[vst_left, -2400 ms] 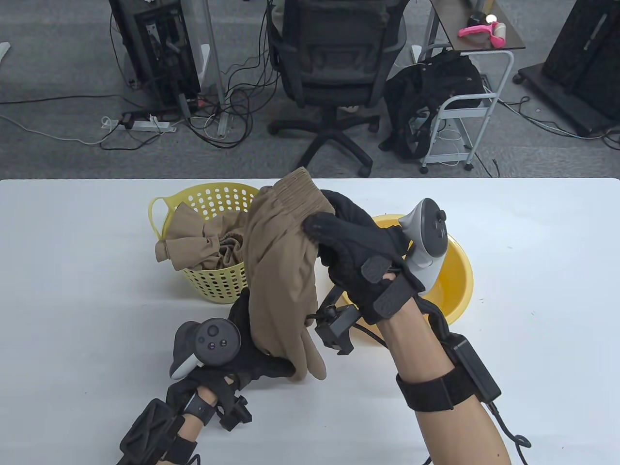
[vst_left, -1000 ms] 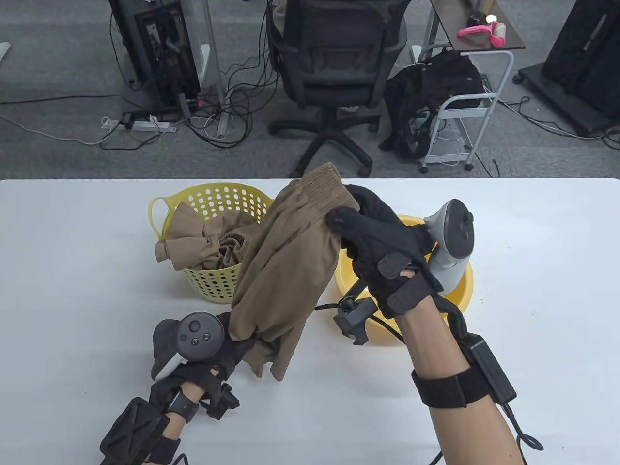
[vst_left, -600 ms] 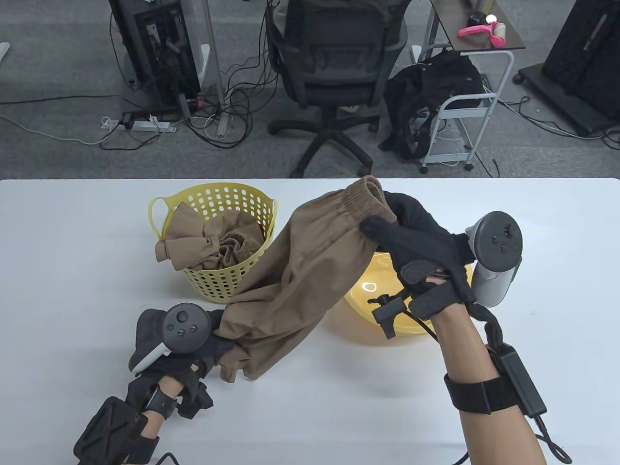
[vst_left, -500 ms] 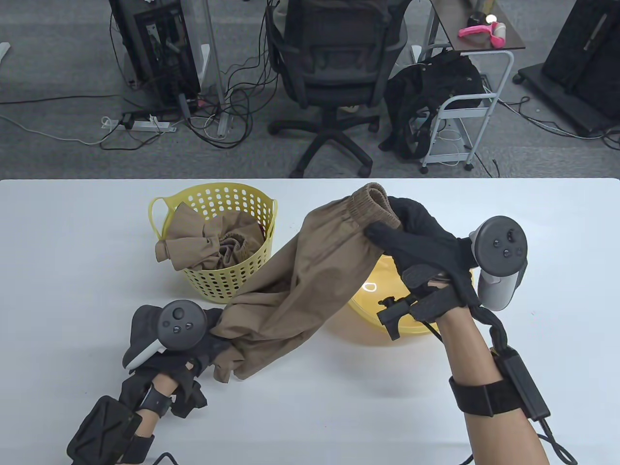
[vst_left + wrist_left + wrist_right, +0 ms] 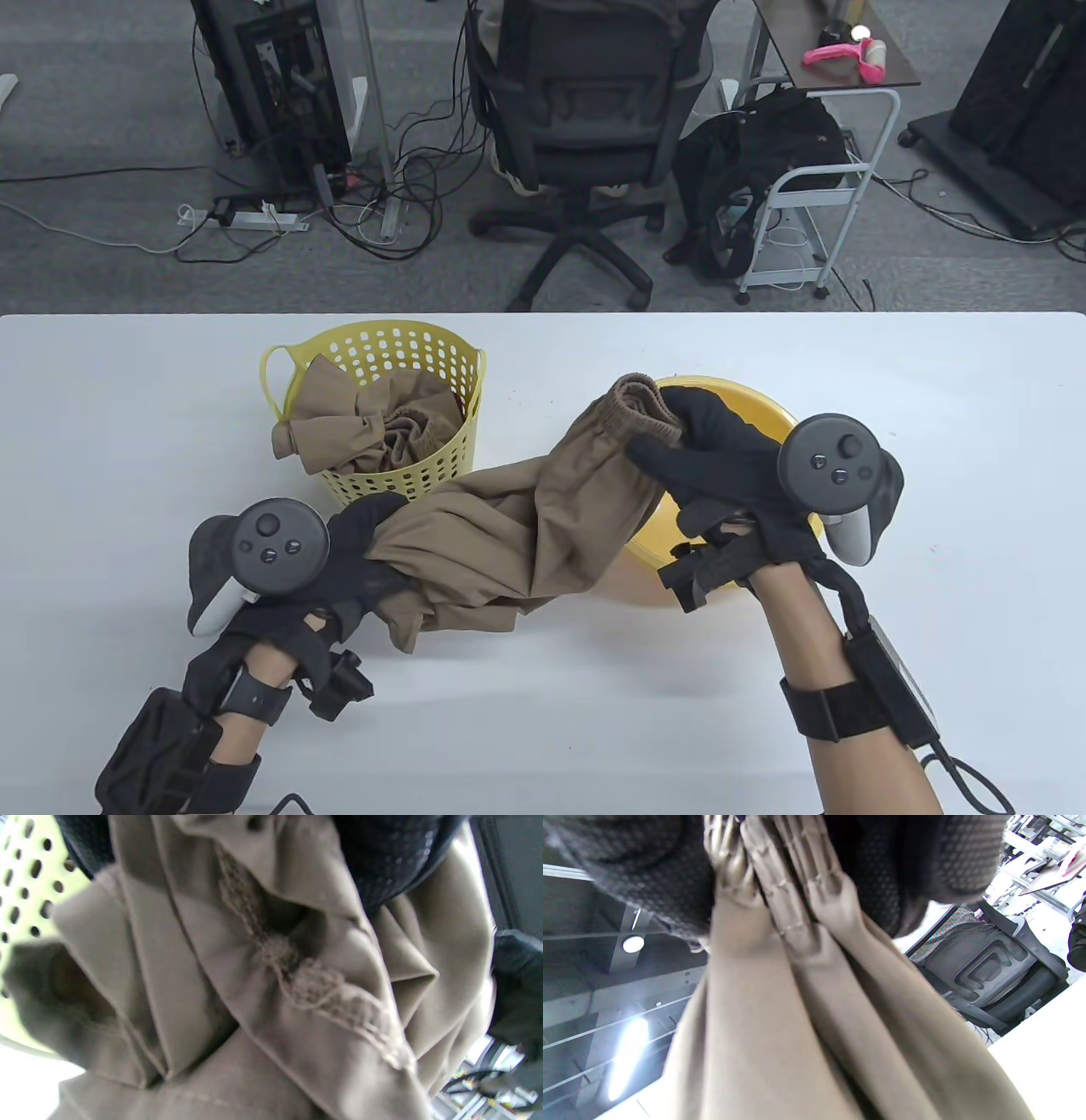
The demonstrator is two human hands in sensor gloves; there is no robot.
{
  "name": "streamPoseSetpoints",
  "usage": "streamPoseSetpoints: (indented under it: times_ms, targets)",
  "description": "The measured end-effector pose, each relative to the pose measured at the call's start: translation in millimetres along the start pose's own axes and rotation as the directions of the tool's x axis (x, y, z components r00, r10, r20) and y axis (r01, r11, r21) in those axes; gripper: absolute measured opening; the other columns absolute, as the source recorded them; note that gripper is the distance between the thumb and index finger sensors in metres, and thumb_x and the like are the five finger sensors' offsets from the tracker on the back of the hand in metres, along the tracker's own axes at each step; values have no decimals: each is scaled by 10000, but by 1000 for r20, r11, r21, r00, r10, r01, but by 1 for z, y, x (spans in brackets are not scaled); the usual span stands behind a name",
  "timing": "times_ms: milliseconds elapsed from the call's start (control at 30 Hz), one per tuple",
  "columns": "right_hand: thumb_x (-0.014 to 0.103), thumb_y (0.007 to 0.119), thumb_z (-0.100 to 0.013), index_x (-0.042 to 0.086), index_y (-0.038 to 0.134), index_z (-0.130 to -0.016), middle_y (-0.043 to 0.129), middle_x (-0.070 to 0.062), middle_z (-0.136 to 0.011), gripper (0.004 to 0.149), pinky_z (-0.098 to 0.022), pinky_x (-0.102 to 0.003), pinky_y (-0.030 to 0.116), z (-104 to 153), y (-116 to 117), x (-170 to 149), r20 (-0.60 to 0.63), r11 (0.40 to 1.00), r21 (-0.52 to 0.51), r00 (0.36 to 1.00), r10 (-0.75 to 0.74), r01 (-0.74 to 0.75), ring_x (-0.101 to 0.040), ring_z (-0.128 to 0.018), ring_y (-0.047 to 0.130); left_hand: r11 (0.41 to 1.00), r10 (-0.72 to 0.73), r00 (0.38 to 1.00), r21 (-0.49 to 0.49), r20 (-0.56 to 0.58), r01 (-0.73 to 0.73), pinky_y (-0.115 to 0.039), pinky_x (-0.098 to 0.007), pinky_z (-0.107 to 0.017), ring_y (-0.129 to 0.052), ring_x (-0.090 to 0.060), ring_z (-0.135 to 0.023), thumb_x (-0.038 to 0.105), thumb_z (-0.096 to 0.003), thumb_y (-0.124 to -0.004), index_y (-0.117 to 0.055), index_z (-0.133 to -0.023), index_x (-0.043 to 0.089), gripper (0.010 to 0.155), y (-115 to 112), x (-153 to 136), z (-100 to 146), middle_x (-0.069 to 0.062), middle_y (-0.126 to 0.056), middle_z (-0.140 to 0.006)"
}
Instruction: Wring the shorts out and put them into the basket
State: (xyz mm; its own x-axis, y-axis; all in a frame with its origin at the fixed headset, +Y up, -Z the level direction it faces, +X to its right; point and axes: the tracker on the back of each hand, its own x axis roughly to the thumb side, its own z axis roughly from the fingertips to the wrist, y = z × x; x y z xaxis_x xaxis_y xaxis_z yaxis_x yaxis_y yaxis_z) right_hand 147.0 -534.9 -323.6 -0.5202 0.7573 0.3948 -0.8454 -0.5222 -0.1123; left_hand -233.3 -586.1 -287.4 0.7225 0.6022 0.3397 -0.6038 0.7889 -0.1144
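Tan shorts (image 5: pixel 543 518) stretch between my two hands above the table in the table view. My right hand (image 5: pixel 687 454) grips the elastic waistband (image 5: pixel 632 407) over the yellow basin (image 5: pixel 768 424). My left hand (image 5: pixel 361 560) grips the leg ends near the front of the yellow basket (image 5: pixel 399 488). In the left wrist view the bunched shorts (image 5: pixel 271 984) fill the frame under my fingers (image 5: pixel 394 861), beside the basket wall (image 5: pixel 21 878). The right wrist view shows my fingers (image 5: pixel 640 878) curled round the gathered waistband (image 5: pixel 780 887).
The basket holds another tan garment (image 5: pixel 356 420) that hangs over its near rim. Beyond the white table's (image 5: pixel 127 475) far edge stand an office chair (image 5: pixel 585 127), a computer tower (image 5: pixel 271 93) with cables, and a white cart (image 5: pixel 814 187).
Both hands have moved apart and lowered, bringing the shorts from near upright to almost level. The right hand has come down over the basin; the left has shifted left and turned.
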Motion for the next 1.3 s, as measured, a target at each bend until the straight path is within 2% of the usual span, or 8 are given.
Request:
streamPoseSetpoints:
  times_ms: [233,467,833,1033,1133,1300]
  targets:
    - [521,913,-481,64,728,-916,873,-184,-786,658,-447,-433,862,5,25,1,22,997,36,997,71,-72,-356,-569,976,990,118,993,73,29,-119,-733,-650,-561,-1033,-391,-695,335,-476,-972,-604,-1025,64,715,-4,20,-6,-75,-967,-751]
    - [519,924,-470,50,758,-900,904,-191,-756,658,-407,-412,894,10,45,6,29,991,75,994,105,-107,-348,-527,1012,984,145,989,100,30,-148,-716,-663,-567,-1008,-411,-727,318,-489,-958,-610,-1026,71,685,-21,36,-14,-99,-945,-792]
    - [494,915,-479,-5,794,-869,939,-224,-707,645,-360,-395,931,17,63,9,13,993,98,998,61,-62,-350,-473,1053,958,243,969,147,42,-246,-692,-669,-585,-967,-424,-773,314,-519,-924,-624,-1025,111,622,-44,41,-20,-114,-905,-842]
    - [489,919,-475,-19,816,-847,959,-234,-676,638,-333,-385,950,19,72,12,12,994,96,999,45,-46,-349,-444,1072,955,267,963,119,45,-271,-671,-686,-584,-897,-464,-818,330,-553,-867,-570,-1050,140,609,-49,42,-20,-159,-787,-931]
    - [486,919,-475,-28,825,-836,971,-235,-656,635,-311,-370,965,19,75,12,7,995,89,999,48,-49,-340,-424,1086,940,325,945,94,46,-328,-644,-716,-587,-840,-544,-881,340,-570,-834,-511,-1075,125,636,-53,40,-20,-257,-654,-1051]
    - [475,923,-472,-44,837,-816,982,-244,-630,629,-281,-352,982,20,84,10,-16,997,76,1000,17,-16,-334,-389,1102,902,429,900,22,82,-432,-606,-739,-591,-709,-673,-945,362,-591,-782,-389,-1114,72,715,-60,37,-20,-361,-515,-1127]
